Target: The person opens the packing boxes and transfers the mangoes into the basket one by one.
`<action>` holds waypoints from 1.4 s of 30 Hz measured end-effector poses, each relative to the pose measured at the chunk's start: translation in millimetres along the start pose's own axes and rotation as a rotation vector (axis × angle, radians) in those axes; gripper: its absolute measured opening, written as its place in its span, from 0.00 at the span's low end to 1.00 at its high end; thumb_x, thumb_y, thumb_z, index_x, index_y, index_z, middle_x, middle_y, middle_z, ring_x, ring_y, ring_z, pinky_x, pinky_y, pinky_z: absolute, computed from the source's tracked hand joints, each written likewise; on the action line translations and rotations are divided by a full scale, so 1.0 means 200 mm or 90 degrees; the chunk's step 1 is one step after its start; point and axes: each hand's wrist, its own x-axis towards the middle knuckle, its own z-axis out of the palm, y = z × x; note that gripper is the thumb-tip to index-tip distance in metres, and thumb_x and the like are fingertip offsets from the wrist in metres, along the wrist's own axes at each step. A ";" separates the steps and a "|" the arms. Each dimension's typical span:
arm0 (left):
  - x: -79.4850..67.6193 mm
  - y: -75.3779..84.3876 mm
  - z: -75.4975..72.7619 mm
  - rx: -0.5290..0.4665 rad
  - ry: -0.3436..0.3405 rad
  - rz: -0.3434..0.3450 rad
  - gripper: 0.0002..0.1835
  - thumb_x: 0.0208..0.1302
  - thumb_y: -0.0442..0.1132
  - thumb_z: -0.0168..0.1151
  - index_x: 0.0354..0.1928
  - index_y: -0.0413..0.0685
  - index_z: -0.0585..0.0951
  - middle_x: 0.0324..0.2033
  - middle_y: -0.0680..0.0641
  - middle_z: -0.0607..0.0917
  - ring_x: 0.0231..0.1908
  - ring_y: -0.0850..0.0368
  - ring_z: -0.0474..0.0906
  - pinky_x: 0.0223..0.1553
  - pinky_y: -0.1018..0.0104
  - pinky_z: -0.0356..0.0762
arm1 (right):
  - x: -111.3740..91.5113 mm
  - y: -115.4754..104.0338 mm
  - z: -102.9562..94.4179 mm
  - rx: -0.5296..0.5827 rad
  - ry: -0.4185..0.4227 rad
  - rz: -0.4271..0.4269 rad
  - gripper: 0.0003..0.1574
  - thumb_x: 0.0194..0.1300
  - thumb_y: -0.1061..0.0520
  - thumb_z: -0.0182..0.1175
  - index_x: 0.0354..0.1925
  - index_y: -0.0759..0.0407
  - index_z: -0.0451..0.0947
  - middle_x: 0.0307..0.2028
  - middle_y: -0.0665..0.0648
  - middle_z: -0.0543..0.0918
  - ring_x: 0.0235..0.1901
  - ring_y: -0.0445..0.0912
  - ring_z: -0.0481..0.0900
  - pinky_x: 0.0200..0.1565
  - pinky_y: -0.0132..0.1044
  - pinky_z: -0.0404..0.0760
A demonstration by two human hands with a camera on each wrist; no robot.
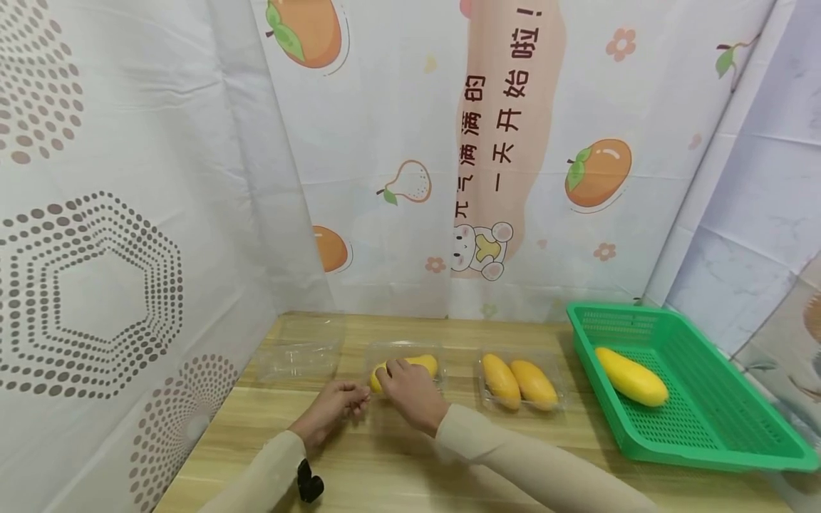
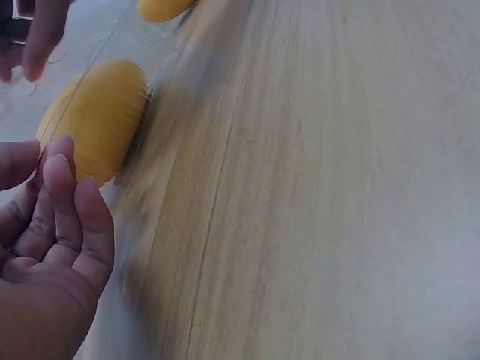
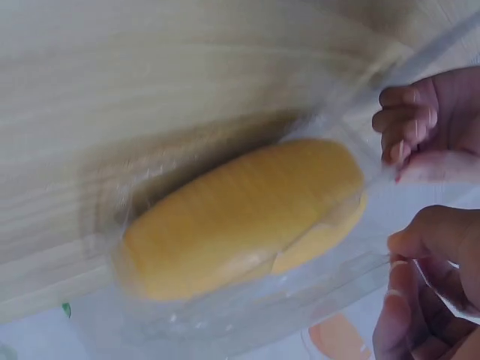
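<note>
A clear plastic box (image 1: 400, 345) holding yellow mangoes (image 1: 425, 362) lies in the middle of the table. My left hand (image 1: 335, 407) is at its near left corner, thumb and fingertips pinching the thin clear edge beside a mango (image 2: 105, 112). The right hand (image 1: 412, 390) reaches over the box and partly hides the fruit in the head view. In the right wrist view, the right thumb and finger (image 3: 400, 247) pinch the clear edge, close to the left hand (image 3: 431, 124). The mangoes (image 3: 247, 217) show through the plastic there.
To the right stands a second clear box (image 1: 559, 400) with two mangoes (image 1: 535, 383). A green basket (image 1: 718, 456) with one mango (image 1: 631, 377) is at the far right. Another clear container (image 1: 301, 358) sits at the back left. Printed curtains (image 1: 385, 235) enclose the wooden table (image 1: 385, 484).
</note>
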 end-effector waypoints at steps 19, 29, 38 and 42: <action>0.00 0.00 0.01 -0.012 0.030 -0.002 0.22 0.63 0.46 0.63 0.42 0.27 0.79 0.30 0.42 0.83 0.27 0.59 0.75 0.29 0.69 0.74 | 0.12 0.38 -0.06 0.198 0.074 0.129 0.08 0.57 0.56 0.69 0.32 0.55 0.79 0.29 0.49 0.75 0.31 0.43 0.71 0.33 0.31 0.75; -0.02 0.00 0.01 0.014 0.044 -0.006 0.21 0.64 0.47 0.61 0.42 0.32 0.80 0.30 0.43 0.82 0.27 0.58 0.75 0.30 0.68 0.74 | 0.10 0.61 -0.05 0.246 0.052 0.264 0.09 0.55 0.52 0.71 0.30 0.52 0.80 0.28 0.48 0.74 0.30 0.42 0.72 0.30 0.33 0.74; -0.03 0.01 0.01 0.004 0.048 -0.005 0.22 0.64 0.48 0.61 0.43 0.31 0.80 0.31 0.42 0.82 0.28 0.58 0.74 0.31 0.66 0.75 | 0.08 0.73 -0.03 0.322 0.019 0.354 0.09 0.58 0.51 0.69 0.32 0.54 0.81 0.29 0.52 0.79 0.31 0.45 0.73 0.34 0.39 0.74; -0.03 0.00 0.01 0.003 0.050 -0.007 0.21 0.66 0.47 0.60 0.43 0.30 0.79 0.32 0.41 0.82 0.28 0.58 0.74 0.31 0.66 0.75 | 0.07 0.77 0.00 0.353 0.011 0.389 0.09 0.59 0.52 0.68 0.33 0.54 0.80 0.28 0.50 0.80 0.30 0.45 0.75 0.35 0.40 0.75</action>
